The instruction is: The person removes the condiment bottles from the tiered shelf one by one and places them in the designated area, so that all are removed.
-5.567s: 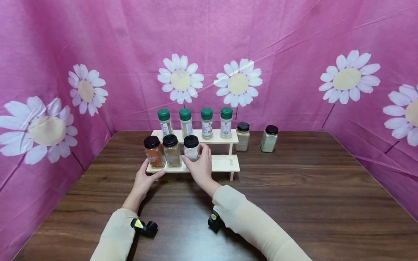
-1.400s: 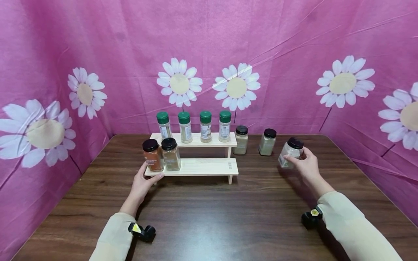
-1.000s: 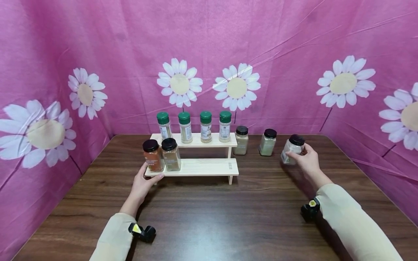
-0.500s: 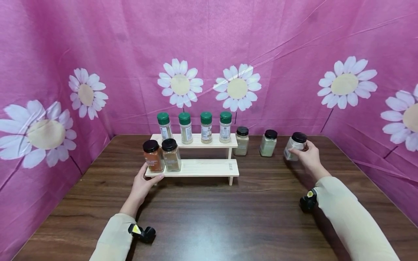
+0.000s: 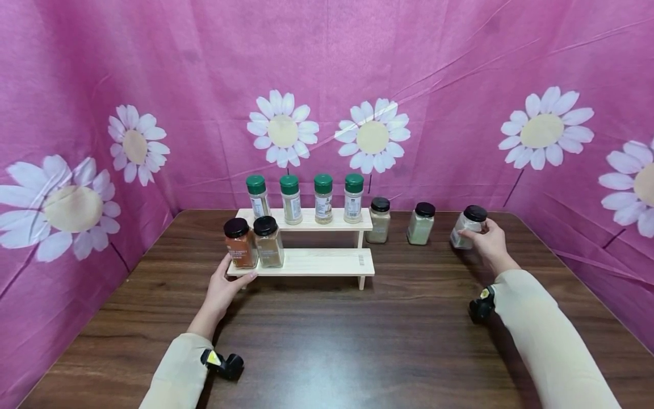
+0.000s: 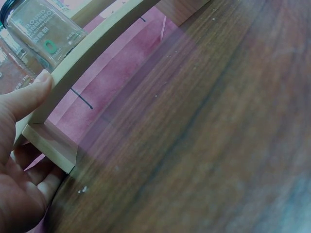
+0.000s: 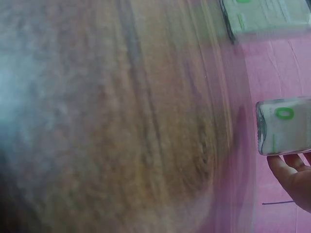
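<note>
My left hand (image 5: 221, 289) grips the left front end of the two-tier wooden spice rack (image 5: 327, 263), thumb on top of the lower shelf; the left wrist view shows fingers curled by the rack's leg (image 6: 53, 145). Beside that thumb stand a jar of red powder (image 5: 241, 250) and a jar of brown powder (image 5: 269, 247), both black-lidded. Off to the right, my right hand (image 5: 491, 245) holds a black-lidded spice jar with white contents (image 5: 464, 233) between thumb and fingers. It is nearly upright; whether its base touches the table I cannot tell.
Several green-capped spice bottles (image 5: 323, 204) stand on the upper shelf. Right of the rack are a jar of tan powder (image 5: 378, 227) and a jar of pale green contents (image 5: 420, 230) on the wooden table (image 5: 327, 341). A pink flowered curtain (image 5: 439, 136) hangs behind.
The white-content jar left the lower shelf in my right hand and moved far right. Lately it has shifted slightly back and right, coming more upright. My left hand stays on the rack.
</note>
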{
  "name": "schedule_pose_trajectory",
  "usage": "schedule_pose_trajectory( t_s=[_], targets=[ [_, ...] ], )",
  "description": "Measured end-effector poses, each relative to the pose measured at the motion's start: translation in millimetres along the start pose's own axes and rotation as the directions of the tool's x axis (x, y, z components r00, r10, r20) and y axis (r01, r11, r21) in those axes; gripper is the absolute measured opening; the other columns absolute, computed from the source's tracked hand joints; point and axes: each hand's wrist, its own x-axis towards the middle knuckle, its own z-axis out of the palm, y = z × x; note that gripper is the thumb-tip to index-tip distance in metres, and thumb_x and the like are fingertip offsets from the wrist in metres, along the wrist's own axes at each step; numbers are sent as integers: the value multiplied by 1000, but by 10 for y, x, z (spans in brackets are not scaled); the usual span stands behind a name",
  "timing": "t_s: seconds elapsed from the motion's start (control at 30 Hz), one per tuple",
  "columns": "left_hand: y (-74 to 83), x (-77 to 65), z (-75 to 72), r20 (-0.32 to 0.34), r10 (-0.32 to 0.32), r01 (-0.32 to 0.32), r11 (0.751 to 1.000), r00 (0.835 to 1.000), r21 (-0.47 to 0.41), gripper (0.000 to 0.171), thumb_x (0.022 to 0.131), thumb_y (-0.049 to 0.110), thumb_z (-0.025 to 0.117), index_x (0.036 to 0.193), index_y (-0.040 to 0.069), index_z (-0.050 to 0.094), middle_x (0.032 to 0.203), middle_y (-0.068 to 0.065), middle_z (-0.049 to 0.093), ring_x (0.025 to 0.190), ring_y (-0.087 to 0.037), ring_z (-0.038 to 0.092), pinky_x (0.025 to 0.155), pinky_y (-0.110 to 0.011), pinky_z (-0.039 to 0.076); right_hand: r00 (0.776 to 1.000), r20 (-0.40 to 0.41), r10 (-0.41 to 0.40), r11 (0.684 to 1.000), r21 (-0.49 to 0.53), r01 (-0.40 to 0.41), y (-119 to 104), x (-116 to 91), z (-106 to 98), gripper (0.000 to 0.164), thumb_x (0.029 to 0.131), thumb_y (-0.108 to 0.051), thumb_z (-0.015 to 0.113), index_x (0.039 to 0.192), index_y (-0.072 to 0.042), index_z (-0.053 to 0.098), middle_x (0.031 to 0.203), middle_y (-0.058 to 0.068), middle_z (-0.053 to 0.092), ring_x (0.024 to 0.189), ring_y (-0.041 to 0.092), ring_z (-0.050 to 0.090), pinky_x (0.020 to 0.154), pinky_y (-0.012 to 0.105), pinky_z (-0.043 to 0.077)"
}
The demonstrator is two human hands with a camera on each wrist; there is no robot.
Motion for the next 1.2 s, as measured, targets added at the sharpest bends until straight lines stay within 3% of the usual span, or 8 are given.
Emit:
schedule_pose_trajectory(
  t_s=[0.2,0.4,0.5,0.6,0.73,0.87,1.2],
  targets=[
    [3,-5,2,-6,3,-3,1000,1000,0,79,73,13,70,136,10,22,134,-12,29,119,-21,25,96,-36,19,1000,-4,16,998,65,-16,22,28,19,39,72,-3,65,105,6,46,75,-19,45,71,-4,43,63,11,37],
    [13,-11,-4,-6,3,-3,1000,1000,10,79,73,14,70,136,10,22,134,-13,28,120,-22,25,96,-37,19,1000,-5,27,998,53,-27,27,66,41,45,73,-1,63,111,11,43,78,-14,45,70,-5,42,65,12,37],
    [13,-10,-6,-6,1,-1,1000,1000,5,79,73,14,70,136,10,22,134,-13,28,120,-22,25,96,-36,19,999,2,32,999,22,-32,32,81,51,48,73,-3,63,114,13,41,85,-5,48,70,-5,41,66,12,37],
    [9,-8,-5,-4,-1,1,1000,1000,1,79,73,14,69,136,10,22,134,-13,29,119,-22,26,96,-36,20,999,22,45,999,-12,-44,44,87,56,49,75,-5,62,115,13,40,98,12,51,73,-4,41,68,14,37],
    [0,-9,3,-4,-11,11,1000,1000,5,79,73,14,69,136,11,22,134,-13,29,119,-22,26,96,-36,20,996,58,69,997,-30,-68,62,82,53,52,77,-7,59,119,12,37,114,26,44,81,4,44,76,22,38],
    [-4,-11,8,-4,-23,23,1000,1000,5,80,73,14,69,137,11,22,134,-12,28,119,-21,26,96,-36,20,994,76,81,997,-23,-79,70,77,49,52,78,-8,58,120,12,36,116,27,42,85,8,45,79,25,38],
    [-5,0,5,-9,-31,31,999,999,20,80,73,16,70,137,12,21,135,-13,28,119,-22,26,96,-37,20,994,84,69,998,-9,-68,85,102,49,51,78,-8,60,119,12,37,113,25,43,76,-3,40,73,20,37]
  ],
)
